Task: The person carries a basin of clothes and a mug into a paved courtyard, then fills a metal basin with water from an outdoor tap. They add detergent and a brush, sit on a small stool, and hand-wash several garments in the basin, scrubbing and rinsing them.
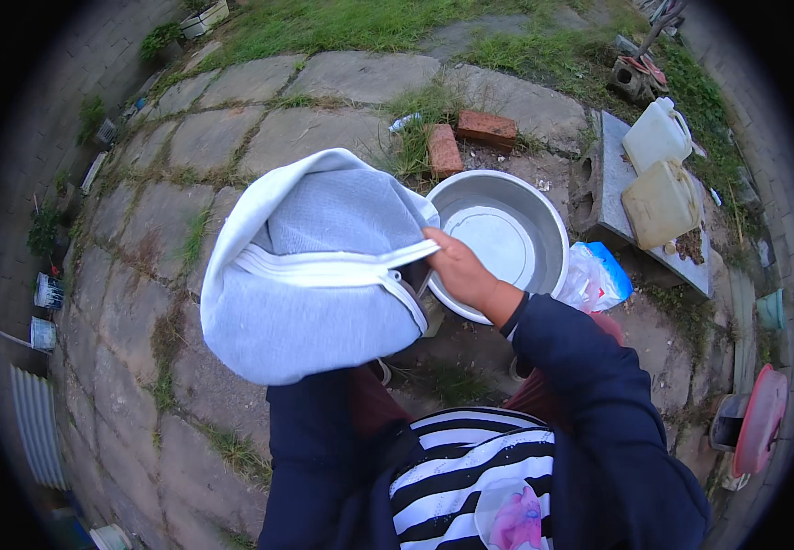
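Grey-and-white garment [310,275] fills the centre-left of the frame, bunched and held up in the air above the paving stones [232,137]. Your right hand [459,270] has its grip closed on the white zipper edge at the garment's right side. Your left hand is hidden behind the cloth, so I cannot tell its grip. Keep the fabric gathered and off the ground, with the zipper edge pinched firmly. Just right of your hand sits the metal basin [507,234]; beyond it, two plastic jugs [658,174] rest on a concrete slab [612,156].
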### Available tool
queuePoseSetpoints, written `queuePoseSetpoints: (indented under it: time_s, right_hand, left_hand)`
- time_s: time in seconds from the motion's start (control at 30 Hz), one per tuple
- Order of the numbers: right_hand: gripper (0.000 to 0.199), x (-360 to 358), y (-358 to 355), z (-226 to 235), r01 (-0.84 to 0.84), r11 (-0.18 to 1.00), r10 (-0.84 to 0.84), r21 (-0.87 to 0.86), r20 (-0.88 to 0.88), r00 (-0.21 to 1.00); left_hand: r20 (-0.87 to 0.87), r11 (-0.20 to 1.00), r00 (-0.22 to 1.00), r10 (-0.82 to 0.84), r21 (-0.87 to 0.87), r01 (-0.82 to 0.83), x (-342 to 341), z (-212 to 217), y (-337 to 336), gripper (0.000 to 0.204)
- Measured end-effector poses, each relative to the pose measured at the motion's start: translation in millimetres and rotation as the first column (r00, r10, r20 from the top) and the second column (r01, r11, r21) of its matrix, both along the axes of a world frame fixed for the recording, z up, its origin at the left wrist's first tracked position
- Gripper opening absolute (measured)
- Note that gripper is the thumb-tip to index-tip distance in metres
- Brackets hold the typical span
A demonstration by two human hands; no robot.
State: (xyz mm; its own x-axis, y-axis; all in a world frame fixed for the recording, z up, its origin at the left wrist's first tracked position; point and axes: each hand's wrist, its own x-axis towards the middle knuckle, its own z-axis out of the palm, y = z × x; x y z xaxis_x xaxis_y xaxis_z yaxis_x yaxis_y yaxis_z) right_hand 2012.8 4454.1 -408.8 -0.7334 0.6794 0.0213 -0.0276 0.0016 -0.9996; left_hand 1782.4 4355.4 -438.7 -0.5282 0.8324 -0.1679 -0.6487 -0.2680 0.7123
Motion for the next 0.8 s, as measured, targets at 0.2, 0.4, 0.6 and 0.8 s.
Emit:
queuePoseSetpoints:
  time_s: [0.2, 0.4, 0.6, 0.8]
  right_hand:
    - [0.03, 60, 38, 35, 0.089, 0.75, -0.359, -0.655, -0.291, 0.887]
    - [0.035, 78, 52, 53, -0.109, 0.655, -0.439, -0.748, -0.494, 0.751]
    - [0.037, 92, 52, 70, -0.208, 0.719, -0.305, -0.663, -0.57, 0.763]
    - [0.032, 144, 86, 77, -0.176, 0.757, -0.27, -0.63, -0.546, 0.793]
  left_hand:
    - [0.072, 0.995, 0.993, 0.096, -0.021, -0.095, -5, 18, 53, 0.056]
    - [-0.818, 0.996, 0.573, -0.054, -0.086, -0.029, 112, 61, 49, 0.083]
    - [-0.789, 0.878, 0.459, -0.409, -0.203, 0.434, 159, 51, 65, 0.057]
    - [-0.607, 0.648, 0.268, -0.748, -0.582, 0.491, 117, 48, 64, 0.043]
